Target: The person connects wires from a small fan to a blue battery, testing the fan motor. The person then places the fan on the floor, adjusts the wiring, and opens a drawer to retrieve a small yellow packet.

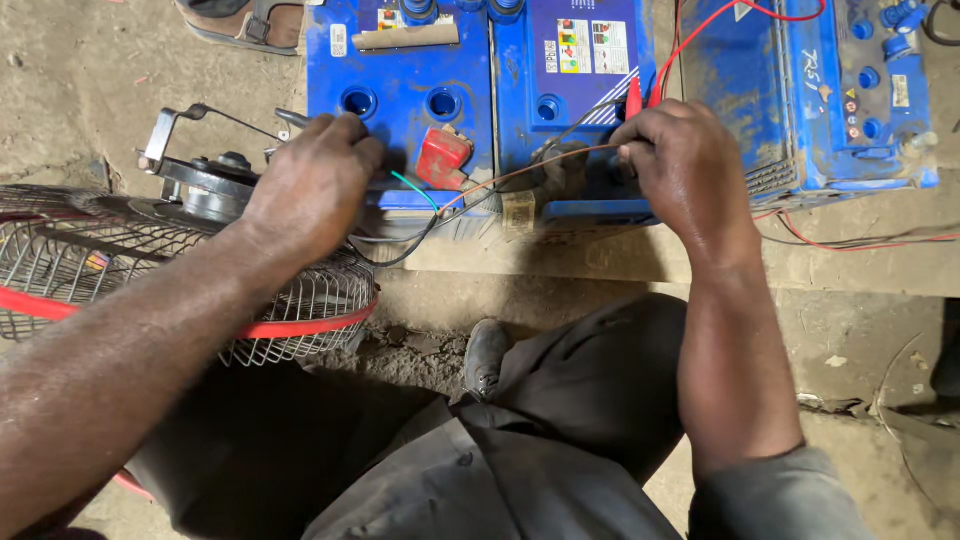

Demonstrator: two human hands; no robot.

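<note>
At 6 o'clock a grey-trousered knee [590, 390] blocks the floor. The wire fan guard [180, 270] lies at 9. Left hand [310, 185] and right hand [685, 160] each pinch the thin wire [520, 175] before blue batteries [400, 90]; fingertips hidden.

Dusty, cracked concrete floor [90, 90] with a raised ledge [600, 262], dimly lit
</note>
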